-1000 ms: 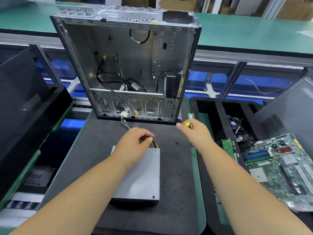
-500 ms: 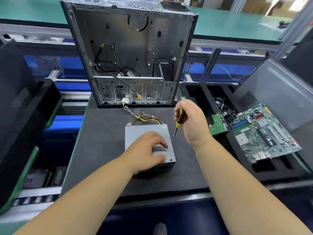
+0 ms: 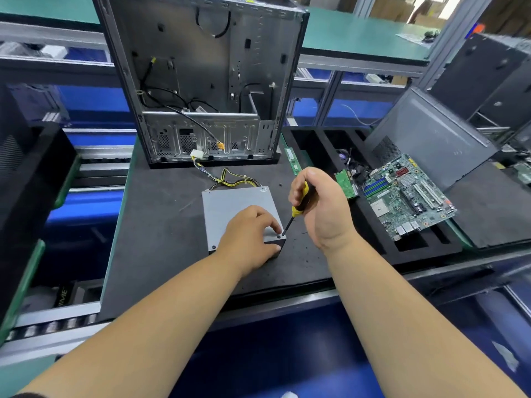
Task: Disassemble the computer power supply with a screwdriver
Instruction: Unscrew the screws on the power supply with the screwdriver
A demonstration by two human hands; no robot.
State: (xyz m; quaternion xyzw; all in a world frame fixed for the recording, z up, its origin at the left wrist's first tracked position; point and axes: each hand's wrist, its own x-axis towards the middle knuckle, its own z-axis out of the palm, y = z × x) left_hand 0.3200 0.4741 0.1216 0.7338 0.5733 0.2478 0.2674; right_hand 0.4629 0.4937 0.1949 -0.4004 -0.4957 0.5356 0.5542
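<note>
A grey metal power supply (image 3: 230,203) lies flat on the dark work mat (image 3: 161,231), its yellow and black cables (image 3: 230,180) trailing towards the case behind. My left hand (image 3: 250,235) grips its near right corner, thumb over the front edge. My right hand (image 3: 319,208) grips a screwdriver (image 3: 298,203) with a yellow and black handle. The shaft slants down-left and its tip sits on a screw at the near right corner of the lid. Another screw (image 3: 213,247) shows at the near left corner.
An open, emptied computer case (image 3: 207,79) stands upright behind the power supply. A loose screw (image 3: 280,185) lies on the mat. To the right, a black foam tray (image 3: 321,145) holds a motherboard (image 3: 402,196), a small green card (image 3: 344,182) and a memory stick (image 3: 292,161). A grey side panel (image 3: 431,136) leans beyond.
My left hand moved from the cables to the unit's near right corner. My right hand lifted the screwdriver, brought it over, and its tip now rests on the corner screw.
</note>
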